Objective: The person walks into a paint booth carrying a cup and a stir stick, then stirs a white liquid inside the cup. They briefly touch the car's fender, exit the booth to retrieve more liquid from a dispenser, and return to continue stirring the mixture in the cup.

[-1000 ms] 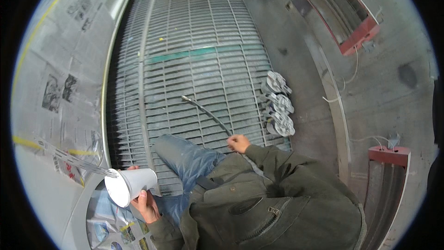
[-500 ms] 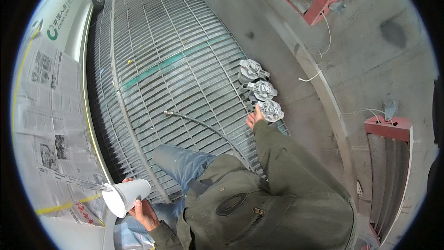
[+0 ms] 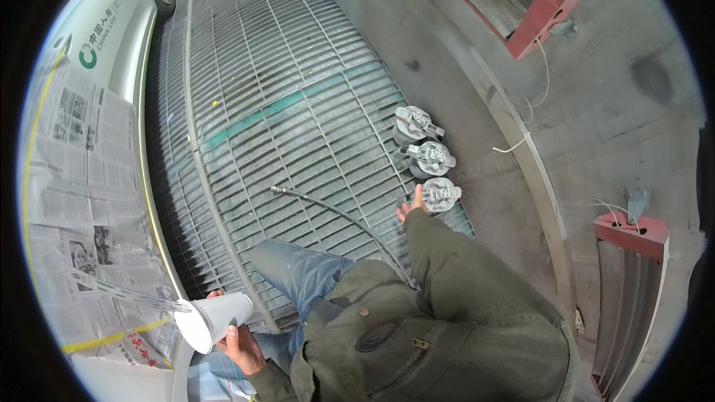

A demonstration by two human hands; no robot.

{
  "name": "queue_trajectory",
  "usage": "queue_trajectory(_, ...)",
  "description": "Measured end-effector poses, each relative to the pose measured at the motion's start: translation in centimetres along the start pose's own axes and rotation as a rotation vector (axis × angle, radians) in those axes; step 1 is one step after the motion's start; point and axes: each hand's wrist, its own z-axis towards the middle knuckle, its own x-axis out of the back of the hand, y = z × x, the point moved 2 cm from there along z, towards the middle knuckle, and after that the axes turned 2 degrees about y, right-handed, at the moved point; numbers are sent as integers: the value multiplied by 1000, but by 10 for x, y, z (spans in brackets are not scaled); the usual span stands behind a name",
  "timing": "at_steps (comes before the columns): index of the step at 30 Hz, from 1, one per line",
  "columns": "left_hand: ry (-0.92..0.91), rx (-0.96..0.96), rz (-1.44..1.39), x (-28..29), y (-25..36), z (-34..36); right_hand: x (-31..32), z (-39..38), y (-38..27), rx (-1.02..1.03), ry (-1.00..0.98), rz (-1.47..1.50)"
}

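My left hand [image 3: 242, 350] is closed round a white paper cup [image 3: 216, 320], tilted on its side near the papered car, its wide rim facing left. A long clear strip [image 3: 123, 292] sticks out leftward from the cup's mouth; how it is held there is hidden. On the right, my right hand [image 3: 413, 205] is at the nearest of three cans with grey moulded lids. Its fingers curl at the left side of this can [image 3: 442, 194], apparently gripping it; the exact hold is partly hidden. Behind it stand the middle can [image 3: 432, 158] and the farthest can [image 3: 418, 123].
Metal floor grating [image 3: 268, 152] runs ahead. A hose with a metal fitting [image 3: 328, 208] lies across it beside my legs. On the left stands a white car [image 3: 112, 26], partly covered with taped newspaper [image 3: 82, 179]. Red-ended lamp units [image 3: 629, 234] and loose cords line the right wall.
The view has shifted, so the scene sits slightly lower and farther right. The nearest can looks turned and a little farther from the middle one. The left hand still holds the cup.
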Motion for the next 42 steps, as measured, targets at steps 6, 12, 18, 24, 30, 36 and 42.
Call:
queue_trajectory(6,52,-23,21,3,-6,-10,-39,-36,20,-168,-483,-212)
queue_trajectory(12,87,-23,49,9,-7,-13,-123,7,-78,186,-106,-9)
queue_trajectory(18,136,130,31,11,10,-31,-157,38,-68,10,-230,-91)
queue_trajectory(24,-6,129,92,9,8,-15,-200,7,-36,201,-572,-618)
queue_trajectory(30,40,40,-194,-10,-25,-50,-250,-58,-11,582,-485,-993)
queue_trajectory(36,62,-54,-180,16,-26,-44,-273,-98,-4,825,-417,-1054)
queue_trajectory(42,129,-89,-186,48,-13,-66,-296,-106,17,1039,-508,-1147)
